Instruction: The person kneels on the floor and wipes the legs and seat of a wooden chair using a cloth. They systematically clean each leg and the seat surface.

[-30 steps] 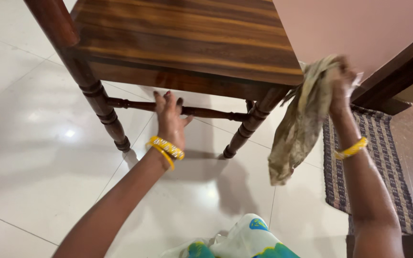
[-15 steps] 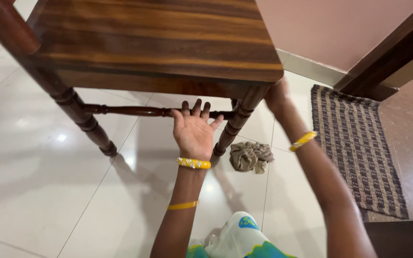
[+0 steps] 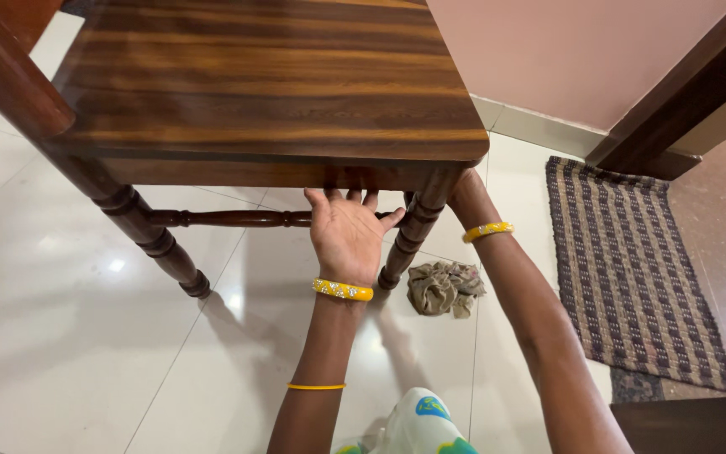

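Note:
A dark wooden chair fills the upper half, its striped seat [image 3: 270, 84] seen from above. My left hand [image 3: 348, 235] is palm up with its fingers spread, and the fingertips reach under the seat's front rail, just above the turned stretcher [image 3: 228, 219]. My right hand [image 3: 466, 192] is at the seat's front right corner, beside the turned leg [image 3: 413, 231]. Only its wrist and heel show, as the fingers are hidden under the seat. A crumpled olive cloth [image 3: 445, 287] lies on the floor by that leg, in neither hand. Both wrists wear yellow bangles.
The floor is glossy white tile [image 3: 86, 353]. A brown striped mat [image 3: 632, 261] lies to the right, in front of a dark wooden door frame [image 3: 682, 101]. A pink wall [image 3: 581, 50] stands behind the chair. The other front leg [image 3: 157, 240] is at left.
My right hand has let go of the cloth, which now lies on the floor, and has moved to the chair's front right corner. My left hand has turned palm up under the front rail.

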